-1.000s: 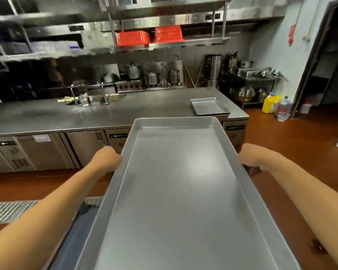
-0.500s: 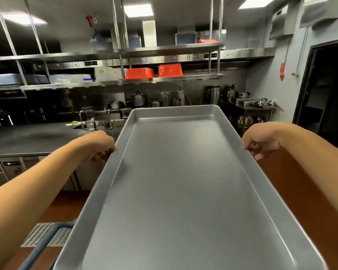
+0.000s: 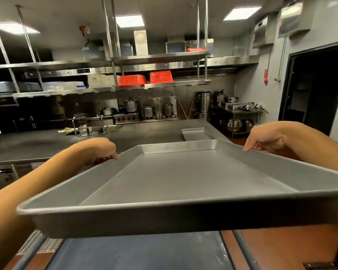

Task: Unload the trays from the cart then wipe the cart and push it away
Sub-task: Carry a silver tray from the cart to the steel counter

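now both hands, left [image 3: 101, 151] and right [image 3: 265, 139], grip the tray [image 3: 183, 178] rims with curled fingers, above the cart [image 3: 144, 254].

Two bare forearms, no sleeves in view, left hand [image 3: 98, 151], right hand [image 3: 265, 137], no gloves

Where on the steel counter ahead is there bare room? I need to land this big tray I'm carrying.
The counter is bare across its left and middle, between the faucets and its near edge. The right end holds a smaller tray, and clutter crowds the back by the faucets. Both hands, left hand and right hand, grip the large tray.
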Motion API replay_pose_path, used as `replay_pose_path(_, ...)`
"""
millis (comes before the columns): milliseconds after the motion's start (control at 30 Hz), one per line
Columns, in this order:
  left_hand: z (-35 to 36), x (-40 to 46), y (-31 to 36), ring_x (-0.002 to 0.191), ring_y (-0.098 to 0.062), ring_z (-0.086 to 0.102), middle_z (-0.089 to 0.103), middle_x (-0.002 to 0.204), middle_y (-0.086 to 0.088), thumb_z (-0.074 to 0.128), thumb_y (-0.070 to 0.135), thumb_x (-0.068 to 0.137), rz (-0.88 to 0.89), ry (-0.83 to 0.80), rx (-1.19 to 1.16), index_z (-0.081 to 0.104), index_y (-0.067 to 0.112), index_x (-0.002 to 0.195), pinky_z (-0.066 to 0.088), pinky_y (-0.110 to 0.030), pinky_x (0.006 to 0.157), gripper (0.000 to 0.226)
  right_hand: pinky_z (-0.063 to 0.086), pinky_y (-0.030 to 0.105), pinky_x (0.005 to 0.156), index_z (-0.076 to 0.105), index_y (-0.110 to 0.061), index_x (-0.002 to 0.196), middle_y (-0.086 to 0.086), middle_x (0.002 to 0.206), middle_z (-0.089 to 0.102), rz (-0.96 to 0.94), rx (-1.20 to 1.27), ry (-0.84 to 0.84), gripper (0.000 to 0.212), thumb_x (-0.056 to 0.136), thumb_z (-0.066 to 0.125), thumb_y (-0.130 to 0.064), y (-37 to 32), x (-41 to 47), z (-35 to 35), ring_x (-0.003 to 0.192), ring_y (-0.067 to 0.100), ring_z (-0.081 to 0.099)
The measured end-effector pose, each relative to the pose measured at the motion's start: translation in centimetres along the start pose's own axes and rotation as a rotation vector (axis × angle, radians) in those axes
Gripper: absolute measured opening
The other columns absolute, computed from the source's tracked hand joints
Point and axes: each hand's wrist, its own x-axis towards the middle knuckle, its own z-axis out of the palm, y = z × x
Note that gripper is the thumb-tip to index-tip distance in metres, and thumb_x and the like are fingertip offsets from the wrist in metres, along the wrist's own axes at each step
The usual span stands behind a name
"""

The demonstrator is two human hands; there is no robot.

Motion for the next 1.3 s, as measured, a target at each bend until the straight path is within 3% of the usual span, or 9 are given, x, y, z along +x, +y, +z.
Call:
replay_pose_path(200, 0.8, -4.2, 0.1, 0.058, -0.024, 0.05, 0.056, 0.074, -0.015, 0.066, 0.017, 0.096, 0.025, -0.042, -0.058, 0.062, 0.003, 0.082, 0.039, -0.029, 0.058, 0.021, 0.055, 0.025, 0.044, 0.068, 0.009, 0.096, 0.017, 0.064, 0.068, 0.047, 0.087, 0.055, 0.016, 0.098, 0.054, 0.002, 2.9, -5.1, 0.0, 0.046, 0.021, 0.067)
replay_pose_path(300, 1.2, -6.5, 0.3, 0.062, -0.025, 0.05, 0.055, 0.074, -0.017, 0.065, 0.013, 0.094, 0.041, -0.048, -0.092, 0.063, 0.002, 0.082, 0.039, -0.032, 0.061, 0.017, 0.055, 0.024, 0.047, 0.068, 0.008, 0.106, 0.015, 0.068, 0.065, 0.067, 0.107, 0.066, 0.018, 0.095, 0.056, 0.0, 4.3, -7.7, -0.4, 0.049, 0.019, 0.063)
replay_pose_path(400, 1.6, -8.5, 1.0, 0.054, -0.023, 0.046, 0.052, 0.07, -0.015, 0.063, 0.01, 0.095, 0.055, -0.051, -0.134, 0.061, 0.001, 0.079, 0.036, -0.027, 0.053, 0.018, 0.058, 0.026, 0.055, 0.065, 0.01, 0.12, 0.016, 0.077, 0.065, 0.053, 0.132, 0.083, 0.029, 0.094, 0.058, 0.0, 5.7, -9.8, -1.2, 0.059, 0.02, 0.063)
replay_pose_path(700, 4.7, -14.6, 6.8, 0.041, -0.02, 0.037, 0.045, 0.059, -0.01, 0.062, 0.008, 0.096, 0.084, -0.077, -0.158, 0.056, 0.001, 0.071, 0.03, -0.019, 0.04, 0.027, 0.059, 0.025, 0.058, 0.063, 0.01, 0.127, 0.017, 0.081, 0.068, 0.071, 0.22, 0.113, 0.035, 0.094, 0.06, 0.0, 12.1, -14.6, -5.1, 0.063, 0.02, 0.066)
replay_pose_path(967, 10.7, -17.6, 16.0, 0.043, -0.019, 0.039, 0.046, 0.055, -0.008, 0.063, 0.009, 0.097, 0.07, -0.071, -0.212, 0.059, 0.002, 0.069, 0.032, -0.021, 0.041, 0.03, 0.059, 0.025, 0.056, 0.064, 0.009, 0.124, 0.018, 0.085, 0.069, 0.078, 0.236, 0.094, 0.033, 0.093, 0.061, 0.0, 19.9, -15.1, -13.1, 0.069, 0.022, 0.066)
replay_pose_path(1100, 15.4, -18.7, 21.6, 0.038, -0.02, 0.038, 0.045, 0.053, -0.008, 0.062, 0.008, 0.098, 0.058, -0.093, -0.223, 0.057, 0.0, 0.069, 0.031, -0.019, 0.033, 0.03, 0.06, 0.027, 0.056, 0.064, 0.01, 0.123, 0.018, 0.085, 0.07, 0.065, 0.198, 0.117, 0.031, 0.093, 0.06, 0.001, 23.3, -14.4, -19.4, 0.067, 0.023, 0.068)
replay_pose_path(1300, 21.3, -18.2, 28.8, 0.038, -0.019, 0.042, 0.048, 0.05, -0.009, 0.066, 0.006, 0.091, 0.015, -0.103, -0.273, 0.058, 0.001, 0.066, 0.036, -0.021, 0.038, 0.027, 0.058, 0.035, 0.076, 0.065, 0.009, 0.117, 0.023, 0.098, 0.072, 0.055, 0.139, 0.162, 0.025, 0.094, 0.059, 0.003, 27.0, -12.8, -27.2, 0.079, 0.028, 0.07)
